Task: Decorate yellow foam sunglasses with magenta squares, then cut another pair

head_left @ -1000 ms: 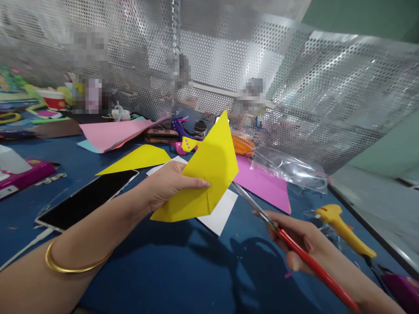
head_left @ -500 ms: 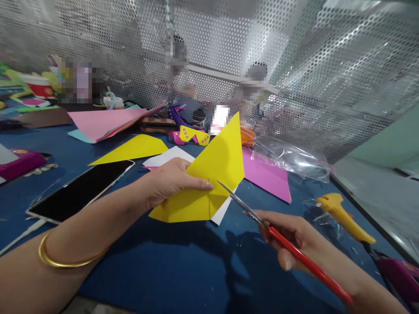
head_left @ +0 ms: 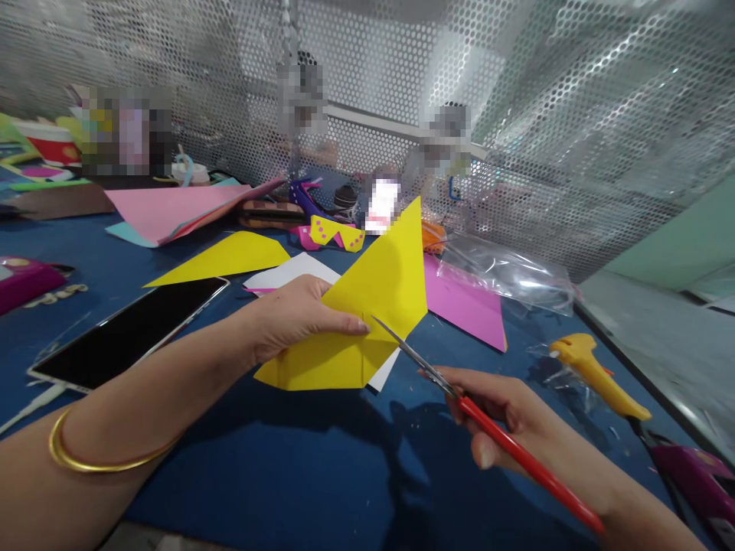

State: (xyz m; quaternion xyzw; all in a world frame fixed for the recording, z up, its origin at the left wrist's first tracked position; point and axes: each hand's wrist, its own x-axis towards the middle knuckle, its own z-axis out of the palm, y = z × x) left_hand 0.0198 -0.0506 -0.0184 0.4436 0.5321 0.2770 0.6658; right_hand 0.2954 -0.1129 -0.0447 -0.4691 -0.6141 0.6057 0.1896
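My left hand [head_left: 304,314] pinches a creased sheet of yellow paper [head_left: 382,283], thumb on the near face and the other fingers hidden behind it. The sheet is held up above the table, with one corner pointing upward. In my right hand [head_left: 499,413] is a pair of scissors [head_left: 517,451] with red handles. Its metal blades lie across the paper's right edge, the tip close to my left thumb and a crease line. Whether both blades are on the same side of the paper is hard to see.
On the blue table [head_left: 276,474] lie a phone [head_left: 132,329], another yellow paper piece [head_left: 223,256], pink sheets [head_left: 178,210], a magenta sheet [head_left: 468,306], paper glasses [head_left: 338,233] and a clear plastic bag [head_left: 511,272]. A yellow glue gun [head_left: 602,375] lies right. Behind stands a perforated metal screen [head_left: 367,61].
The whole view has shifted slightly, so most things sit a little further left. Both hands keep their hold, and the scissors stay at about the same place on the paper.
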